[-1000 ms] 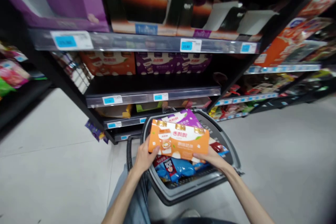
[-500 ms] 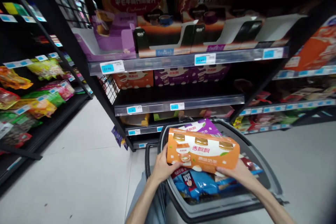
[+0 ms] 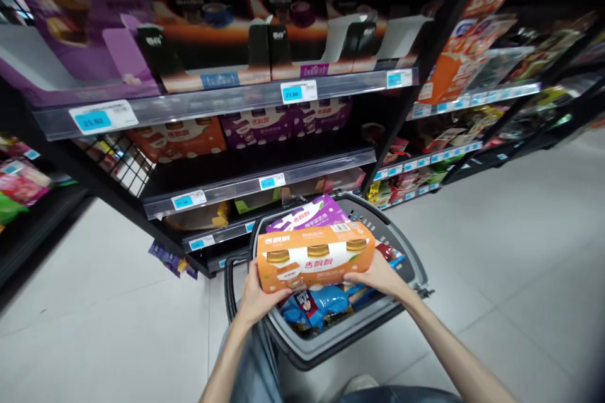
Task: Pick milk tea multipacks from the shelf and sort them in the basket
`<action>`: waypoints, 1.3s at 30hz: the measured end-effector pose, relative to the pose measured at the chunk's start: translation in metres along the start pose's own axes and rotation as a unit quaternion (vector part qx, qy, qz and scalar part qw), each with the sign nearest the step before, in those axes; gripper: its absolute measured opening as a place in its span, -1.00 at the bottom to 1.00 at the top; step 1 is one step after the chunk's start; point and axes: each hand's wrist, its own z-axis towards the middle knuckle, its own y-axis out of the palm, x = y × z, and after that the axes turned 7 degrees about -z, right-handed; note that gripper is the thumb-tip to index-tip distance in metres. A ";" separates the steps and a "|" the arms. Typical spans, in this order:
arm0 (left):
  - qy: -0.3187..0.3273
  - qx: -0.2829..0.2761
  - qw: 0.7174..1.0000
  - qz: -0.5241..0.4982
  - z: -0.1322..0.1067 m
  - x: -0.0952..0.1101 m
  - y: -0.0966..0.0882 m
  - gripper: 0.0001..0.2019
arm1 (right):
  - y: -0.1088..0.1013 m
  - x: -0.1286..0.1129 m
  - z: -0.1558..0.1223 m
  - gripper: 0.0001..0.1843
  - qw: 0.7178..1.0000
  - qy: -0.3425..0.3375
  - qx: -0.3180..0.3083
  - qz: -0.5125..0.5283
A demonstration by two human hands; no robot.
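Observation:
Between my two hands is an orange multipack of milk tea cups [image 3: 314, 258], held level over the shopping basket [image 3: 326, 346]. My left hand [image 3: 259, 295] is closed on its left end, thumb across the front face. At the right end my right hand [image 3: 378, 274] grips it, thumb along the lower front edge. Behind it in the basket lies a purple milk tea pack [image 3: 309, 213]. A blue snack bag [image 3: 326, 303] shows below the orange pack, and a red and blue packet [image 3: 393, 254] at the right. The orange pack hides the basket's middle.
Ahead stands a black shelf unit with price-tagged ledges [image 3: 265, 184]. An orange pack [image 3: 177, 138] and purple packs [image 3: 286, 121] sit on its middle shelf. Small purple packets [image 3: 172, 258] hang by its lower left corner. Pale tiled floor [image 3: 118, 302] lies to the left.
My view has swung to the right. The orange pack has tipped so that its top face now shows, and both hands have kept hold of it.

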 end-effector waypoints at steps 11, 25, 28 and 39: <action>-0.044 -0.079 0.960 -0.266 0.006 0.022 -0.007 -0.12 | -0.001 -0.024 0.002 -0.31 0.992 -0.025 -0.001 -0.124; 0.014 -0.007 0.978 -0.206 0.051 0.112 -0.068 -0.32 | 0.001 -0.010 0.008 -0.14 0.990 -0.047 -0.030 -0.129; 0.069 0.036 0.983 -0.166 0.085 0.138 -0.101 -0.33 | -0.002 -0.021 0.007 -0.19 0.991 -0.052 -0.066 -0.106; 0.122 0.139 0.976 -0.112 0.188 0.178 -0.191 -0.27 | 0.004 -0.024 0.013 -0.29 0.991 -0.042 -0.084 -0.095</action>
